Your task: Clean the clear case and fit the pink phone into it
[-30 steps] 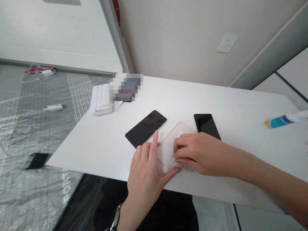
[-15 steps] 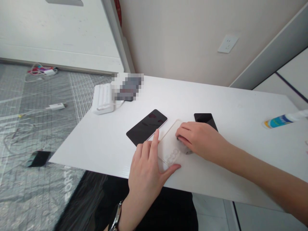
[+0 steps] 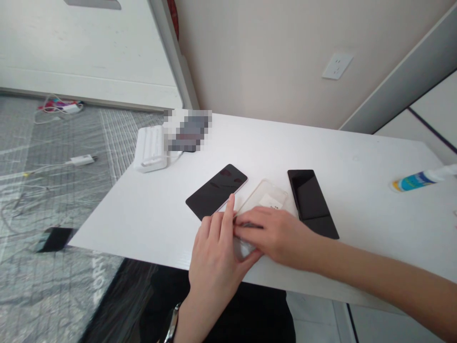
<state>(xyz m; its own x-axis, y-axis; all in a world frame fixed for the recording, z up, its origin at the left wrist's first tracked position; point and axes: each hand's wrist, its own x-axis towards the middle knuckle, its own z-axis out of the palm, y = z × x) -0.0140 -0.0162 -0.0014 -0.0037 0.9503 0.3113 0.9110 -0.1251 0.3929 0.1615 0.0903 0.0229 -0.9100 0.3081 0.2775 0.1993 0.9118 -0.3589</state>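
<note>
A clear phone case (image 3: 266, 188) lies on the white table, with a small white label (image 3: 272, 201) showing in it. My left hand (image 3: 216, 245) holds the case at its lower left, index finger stretched along one edge and thumb at the near end. Over the case's lower part is my right hand (image 3: 274, 233), fingers bent and pressed down beside my left index finger. The grey cloth seen in it earlier is almost wholly hidden under those fingers. A dark-screened phone (image 3: 217, 190) lies just left of the case. Another black phone (image 3: 312, 200) lies to the right, partly beyond my right wrist.
At the table's (image 3: 124, 224) far left stand a white charger-like box (image 3: 152, 148) and a pixelated dark device (image 3: 189, 133). A white-and-blue bottle (image 3: 416, 181) lies far right. Cables and a white plug (image 3: 82, 160) are on the floor mat. A wall runs behind.
My right hand has moved left and nearer along the case, toward my left hand. This uncovers the label and more of the right-hand phone. My left hand stays nearly still.
</note>
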